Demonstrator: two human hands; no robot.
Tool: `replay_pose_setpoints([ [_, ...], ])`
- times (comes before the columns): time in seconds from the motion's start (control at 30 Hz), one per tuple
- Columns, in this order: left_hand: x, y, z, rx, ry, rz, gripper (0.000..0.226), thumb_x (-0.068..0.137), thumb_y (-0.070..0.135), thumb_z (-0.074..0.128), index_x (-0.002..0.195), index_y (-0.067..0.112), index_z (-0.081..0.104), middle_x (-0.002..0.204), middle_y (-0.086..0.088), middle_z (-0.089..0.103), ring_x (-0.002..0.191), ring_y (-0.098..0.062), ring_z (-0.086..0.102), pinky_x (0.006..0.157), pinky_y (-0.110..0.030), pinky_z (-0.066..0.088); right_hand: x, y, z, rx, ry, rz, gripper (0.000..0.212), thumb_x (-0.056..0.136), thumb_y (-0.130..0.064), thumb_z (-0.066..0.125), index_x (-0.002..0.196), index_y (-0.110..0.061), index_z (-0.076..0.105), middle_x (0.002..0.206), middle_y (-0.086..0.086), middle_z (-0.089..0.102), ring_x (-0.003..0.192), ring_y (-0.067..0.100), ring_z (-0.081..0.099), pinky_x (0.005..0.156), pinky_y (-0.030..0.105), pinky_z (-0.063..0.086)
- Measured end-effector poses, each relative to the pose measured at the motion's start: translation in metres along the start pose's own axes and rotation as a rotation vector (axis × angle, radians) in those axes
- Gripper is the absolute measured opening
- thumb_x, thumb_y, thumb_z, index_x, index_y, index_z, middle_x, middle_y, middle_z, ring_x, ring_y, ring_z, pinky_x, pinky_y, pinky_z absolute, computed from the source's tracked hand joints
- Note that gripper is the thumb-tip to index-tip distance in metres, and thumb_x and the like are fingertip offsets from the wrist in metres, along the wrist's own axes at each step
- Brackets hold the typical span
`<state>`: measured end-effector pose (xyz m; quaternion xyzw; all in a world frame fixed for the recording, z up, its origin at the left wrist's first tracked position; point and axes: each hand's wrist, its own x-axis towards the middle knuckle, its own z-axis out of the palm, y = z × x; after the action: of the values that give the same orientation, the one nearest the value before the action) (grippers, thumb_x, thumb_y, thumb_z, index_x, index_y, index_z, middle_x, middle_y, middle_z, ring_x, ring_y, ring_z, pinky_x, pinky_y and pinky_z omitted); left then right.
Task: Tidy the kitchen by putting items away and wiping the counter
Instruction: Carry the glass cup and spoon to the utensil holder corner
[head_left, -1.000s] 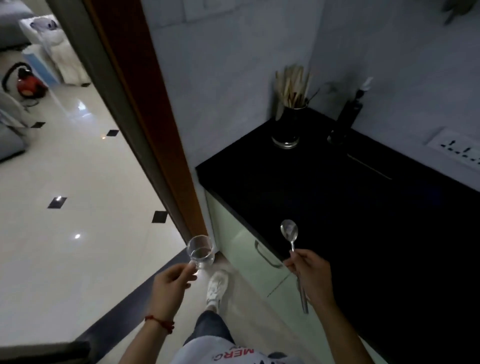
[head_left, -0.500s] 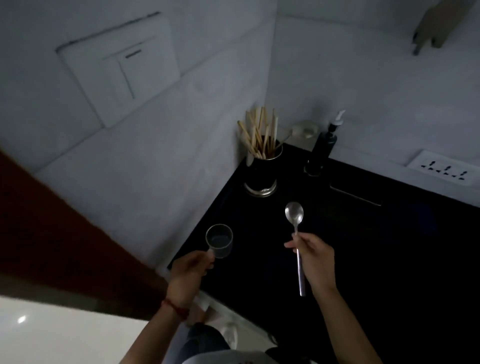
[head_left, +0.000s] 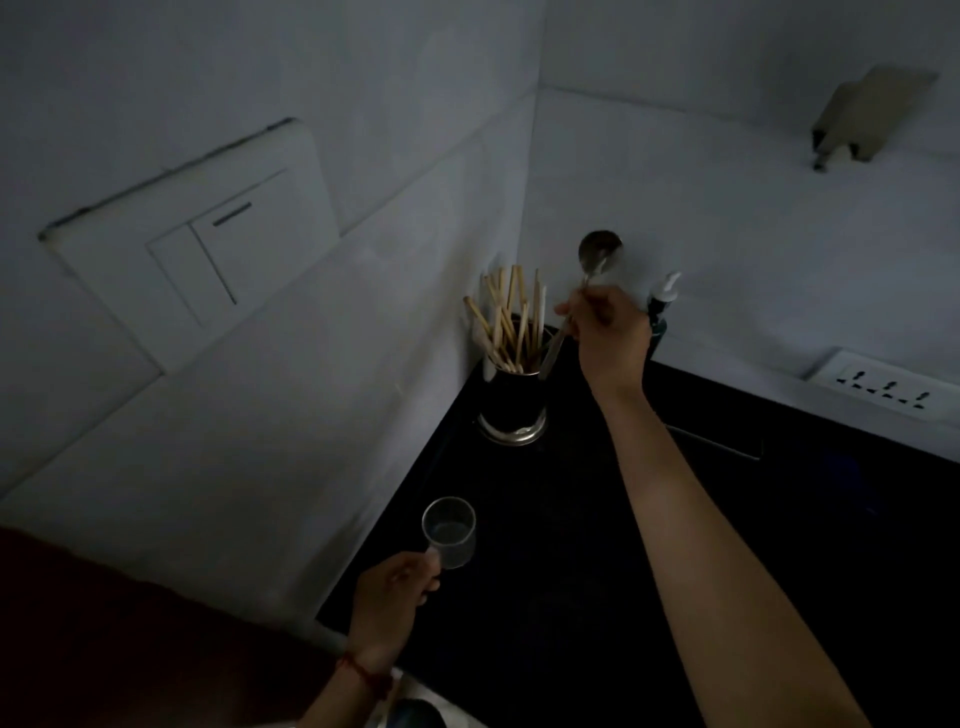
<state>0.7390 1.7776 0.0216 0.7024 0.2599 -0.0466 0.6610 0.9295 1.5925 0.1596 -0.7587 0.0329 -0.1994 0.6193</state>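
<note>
My right hand (head_left: 610, 338) grips a metal spoon (head_left: 597, 257) by its handle, bowl up. The handle's lower end sits at the rim of a dark utensil holder (head_left: 511, 402) full of wooden chopsticks (head_left: 511, 317), in the far corner of the black counter (head_left: 571, 545). My left hand (head_left: 392, 597) holds a small clear glass (head_left: 451, 532) by its base, just above the counter's left edge. The glass looks empty.
A dark pump bottle (head_left: 662, 306) stands behind my right hand by the wall. A white socket strip (head_left: 883, 387) is on the right wall, a switch plate (head_left: 202, 244) on the left wall. A thin dark flat item (head_left: 717, 441) lies on the counter.
My right hand has reached forward and up with the spoon, from mid-counter to the utensil holder. The view has moved in toward the corner. My left hand still holds the glass.
</note>
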Motion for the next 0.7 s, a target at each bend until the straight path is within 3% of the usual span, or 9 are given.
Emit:
replay_pose_setpoints([
  [0.17,0.001,0.002,-0.005,0.008,0.028,-0.007,0.028,0.086,0.006,0.058,0.060,0.015,0.066,0.048,0.007,0.067,0.055,-0.005,0.062,0.058,-0.020,0.047,0.023,0.004,0.022,-0.057,0.017,-0.048,0.013,0.089,-0.012,0.054,0.089,-0.003,0.063,0.080,0.004,0.069,0.053,-0.001,0.055,0.058,0.020,0.048],
  [0.33,0.002,0.003,-0.001,-0.023,0.042,-0.016,0.027,0.086,0.006,0.058,0.060,0.012,0.064,0.048,0.006,0.065,0.055,-0.006,0.061,0.050,-0.010,0.046,0.018,0.029,0.032,-0.170,-0.079,0.058,0.013,0.086,-0.013,0.058,0.088,-0.002,0.065,0.083,0.017,0.070,0.069,0.018,0.060,0.066,0.029,0.047],
  [0.47,0.000,0.007,0.006,-0.039,0.036,-0.007,0.026,0.085,0.006,0.059,0.060,0.012,0.065,0.053,0.003,0.066,0.061,-0.013,0.061,0.057,-0.021,0.047,0.006,0.046,0.025,-0.310,-0.168,0.090,0.019,0.088,-0.014,0.055,0.087,0.001,0.067,0.072,0.007,0.064,0.065,0.014,0.056,0.059,0.020,0.041],
  [0.53,0.000,0.009,0.010,-0.037,0.026,-0.004,0.027,0.085,0.006,0.059,0.059,0.013,0.066,0.050,0.004,0.065,0.062,-0.014,0.061,0.060,-0.024,0.046,-0.001,0.052,0.018,-0.337,-0.202,0.105,0.020,0.089,-0.014,0.053,0.097,-0.003,0.068,0.081,0.004,0.068,0.073,0.011,0.059,0.064,0.015,0.041],
  [0.6,0.000,0.010,0.014,-0.027,0.014,-0.002,0.027,0.085,0.006,0.059,0.060,0.014,0.066,0.049,0.004,0.065,0.062,-0.015,0.061,0.061,-0.024,0.046,-0.010,0.059,0.012,-0.335,-0.191,0.117,0.024,0.089,-0.015,0.054,0.109,-0.007,0.066,0.100,0.007,0.070,0.088,0.015,0.063,0.073,0.019,0.043],
  [0.7,0.002,0.010,0.020,-0.037,0.005,-0.011,0.027,0.086,0.007,0.058,0.061,0.013,0.065,0.053,0.004,0.065,0.063,-0.015,0.060,0.059,-0.022,0.045,-0.029,0.072,0.002,-0.314,-0.145,0.147,0.029,0.090,-0.016,0.054,0.117,-0.008,0.061,0.107,0.009,0.068,0.090,0.013,0.061,0.076,0.020,0.043],
])
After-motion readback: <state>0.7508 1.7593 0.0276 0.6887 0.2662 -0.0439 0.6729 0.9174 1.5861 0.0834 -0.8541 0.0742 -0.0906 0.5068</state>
